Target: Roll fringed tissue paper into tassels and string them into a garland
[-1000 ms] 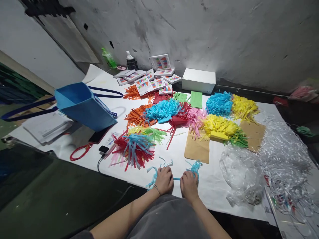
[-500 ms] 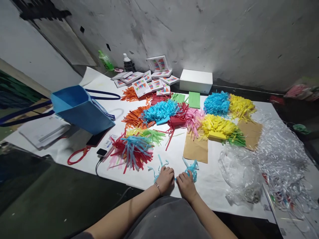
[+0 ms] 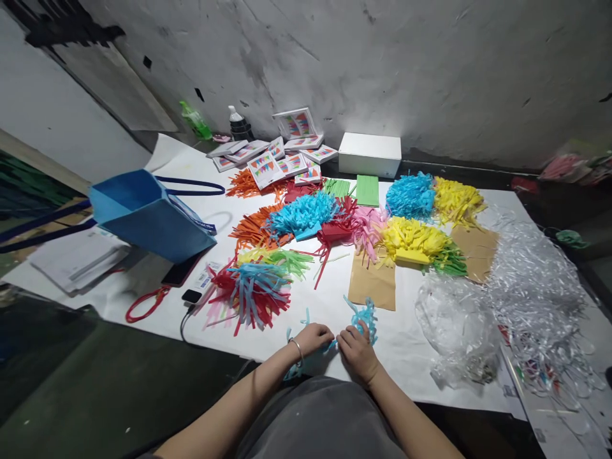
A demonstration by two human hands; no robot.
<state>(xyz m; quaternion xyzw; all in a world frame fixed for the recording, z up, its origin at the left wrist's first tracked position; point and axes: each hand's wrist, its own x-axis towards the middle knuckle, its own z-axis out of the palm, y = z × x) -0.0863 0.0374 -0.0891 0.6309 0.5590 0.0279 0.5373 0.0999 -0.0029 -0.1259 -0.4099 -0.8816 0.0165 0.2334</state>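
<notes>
- My left hand [image 3: 313,336] pinches one end of the light blue fringed paper strip [image 3: 363,317], fingers closed on it low against the white sheet [image 3: 406,344] that covers the desk, bracelet at the wrist.
- To do this step well, I judge I should keep both pinches close together and the strip flat on the sheet, so the thin cut fringes neither tear nor tangle as I gather them.
- The strip itself lies at the near edge of the desk, right in front of me: pale blue tissue-like paper, slit into narrow curling fringes that stick up and out on either side of my hands.
- My right hand [image 3: 357,350] is closed on the other end, where most of the fringe bunches just beyond my knuckles.
- Just beyond lie a red-and-blue fringe bundle [image 3: 251,290] and a brown paper bag [image 3: 373,284]; crumpled clear plastic [image 3: 459,328] sits to the right.
</notes>
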